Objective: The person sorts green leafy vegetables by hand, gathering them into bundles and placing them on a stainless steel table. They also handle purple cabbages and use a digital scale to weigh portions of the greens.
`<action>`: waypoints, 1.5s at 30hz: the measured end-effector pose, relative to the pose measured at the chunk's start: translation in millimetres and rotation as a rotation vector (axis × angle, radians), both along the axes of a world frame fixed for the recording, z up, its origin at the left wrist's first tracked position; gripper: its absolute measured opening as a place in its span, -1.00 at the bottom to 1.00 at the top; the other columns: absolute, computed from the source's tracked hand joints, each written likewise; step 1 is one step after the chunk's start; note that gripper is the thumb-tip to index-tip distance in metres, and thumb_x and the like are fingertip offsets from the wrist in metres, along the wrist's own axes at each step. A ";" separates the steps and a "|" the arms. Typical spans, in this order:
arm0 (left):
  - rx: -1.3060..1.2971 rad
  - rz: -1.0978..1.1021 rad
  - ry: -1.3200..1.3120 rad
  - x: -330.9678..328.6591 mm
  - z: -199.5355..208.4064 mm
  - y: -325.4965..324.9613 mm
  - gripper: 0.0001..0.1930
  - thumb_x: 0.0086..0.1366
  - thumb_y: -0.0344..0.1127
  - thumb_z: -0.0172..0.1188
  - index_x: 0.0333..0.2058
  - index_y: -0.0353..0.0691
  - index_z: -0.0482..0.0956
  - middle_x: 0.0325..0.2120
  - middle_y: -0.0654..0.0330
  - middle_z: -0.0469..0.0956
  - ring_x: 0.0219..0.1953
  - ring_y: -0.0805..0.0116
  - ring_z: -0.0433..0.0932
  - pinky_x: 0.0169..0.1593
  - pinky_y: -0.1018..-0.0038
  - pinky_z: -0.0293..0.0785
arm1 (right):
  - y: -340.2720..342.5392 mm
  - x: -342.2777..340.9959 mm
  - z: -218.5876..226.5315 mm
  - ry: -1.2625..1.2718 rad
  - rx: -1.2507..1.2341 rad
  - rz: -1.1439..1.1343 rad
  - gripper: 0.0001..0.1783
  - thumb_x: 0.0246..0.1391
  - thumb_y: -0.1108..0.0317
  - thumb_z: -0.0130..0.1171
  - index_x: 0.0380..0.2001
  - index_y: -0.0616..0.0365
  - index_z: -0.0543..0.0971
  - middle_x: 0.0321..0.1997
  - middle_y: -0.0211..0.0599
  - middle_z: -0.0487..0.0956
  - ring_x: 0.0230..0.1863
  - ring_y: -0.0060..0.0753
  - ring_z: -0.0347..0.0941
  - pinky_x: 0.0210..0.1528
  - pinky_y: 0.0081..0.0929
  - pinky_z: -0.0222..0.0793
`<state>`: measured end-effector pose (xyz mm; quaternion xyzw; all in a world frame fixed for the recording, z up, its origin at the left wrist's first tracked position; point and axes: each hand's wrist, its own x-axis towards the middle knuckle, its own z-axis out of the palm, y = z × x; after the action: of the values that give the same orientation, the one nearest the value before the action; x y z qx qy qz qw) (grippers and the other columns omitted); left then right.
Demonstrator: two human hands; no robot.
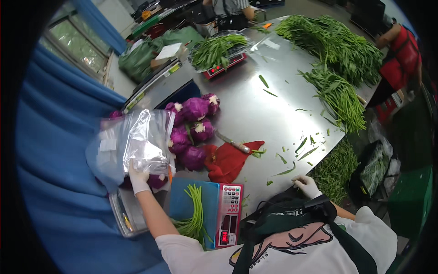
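Note:
My left hand [139, 179], in a white glove, closes at the near edge of a stack of clear plastic bags [145, 141]; some of its fingers are hidden. The bags lie over purple cabbages [195, 109]. My right hand [306, 185], also gloved, is at the table's near edge, its fingers loosely bent and apart with nothing in them. Between my arms stands a red and blue digital scale [230, 201] with a small bunch of green stalks [195, 208] on its pan. Beyond the scale lie a red cloth [230, 162] and a knife [237, 145].
Large heaps of leafy greens [335, 50] cover the far right of the metal table [255, 114]. A second scale [226, 66] holds bagged greens [218, 50]. Cut scraps [287, 169] lie about. A blue curtain [54, 137] hangs left. Co-workers stand far off and at right [401, 59].

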<state>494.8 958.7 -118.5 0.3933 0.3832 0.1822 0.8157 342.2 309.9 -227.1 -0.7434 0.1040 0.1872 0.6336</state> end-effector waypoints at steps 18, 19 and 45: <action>0.107 0.247 -0.208 52.1 28.5 18.9 -0.41 0.13 -0.17 0.14 0.10 -0.33 0.26 0.09 -0.14 0.26 0.04 -0.07 0.36 -0.01 0.00 0.37 | -35.6 -42.8 -17.8 -0.034 0.002 -0.058 -0.80 0.05 0.56 -0.03 -0.24 0.31 0.51 -0.41 -0.32 0.56 -0.38 -0.58 0.45 -0.26 -0.62 0.37; -0.009 0.082 -0.257 51.7 29.1 23.2 -0.42 0.14 -0.16 0.13 0.10 -0.31 0.26 0.09 -0.13 0.26 0.06 -0.08 0.34 0.01 -0.04 0.34 | -37.6 -45.2 -18.6 -0.015 -0.013 -0.056 -0.80 0.05 0.56 -0.03 -0.24 0.31 0.51 -0.41 -0.32 0.56 -0.38 -0.58 0.45 -0.27 -0.62 0.37; 1.034 -0.692 -0.647 152.7 308.5 -278.8 -0.73 0.18 -0.28 0.17 -0.20 -0.33 0.52 -0.28 0.19 0.53 -0.24 0.47 0.51 -0.19 0.63 0.45 | -61.2 -22.3 -2.0 -0.094 0.030 -0.248 -0.79 0.08 0.46 -0.01 -0.24 0.28 0.52 -0.40 -0.34 0.57 -0.39 -0.61 0.45 -0.34 -0.65 0.36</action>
<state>647.6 679.8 190.1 0.7563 -0.1616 0.1790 0.6082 319.9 248.7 -229.2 -0.7232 0.1624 0.0741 0.6671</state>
